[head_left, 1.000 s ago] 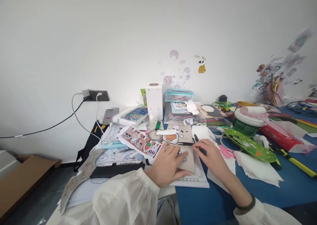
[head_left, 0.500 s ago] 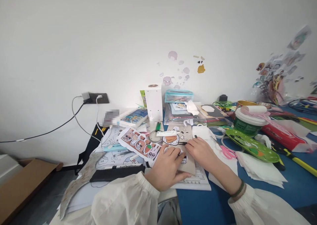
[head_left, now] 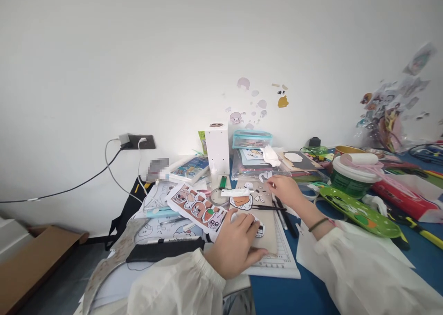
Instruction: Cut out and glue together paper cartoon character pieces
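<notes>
- The brown kraft-paper sheet lies flat near the front edge of the blue surface. It rests on a white ruled mat and carries a small black-and-white cartoon sticker.
- The left hand lies palm down on the left part of that sheet. Its fingers are spread flat and grip nothing, and the fingertips reach the sticker.
- The right hand is stretched farther back, well apart from the left, at a tan card of small cut-out pieces. Its fingertips are drawn together at the card's right edge; whether they pinch a piece cannot be told.
- Black pens lie just past the sheet's far right corner, below the right wrist.
- A carrot-shaped paper cut-out and a white tube sit at the tan card's left side.
- A long strip of cartoon animal stickers lies slantwise to the left of the left hand.
- A white upright box and a clear teal-rimmed pouch stand farther back, near the wall.
- A green oval tray and a green tub with a white lid sit to the right.
</notes>
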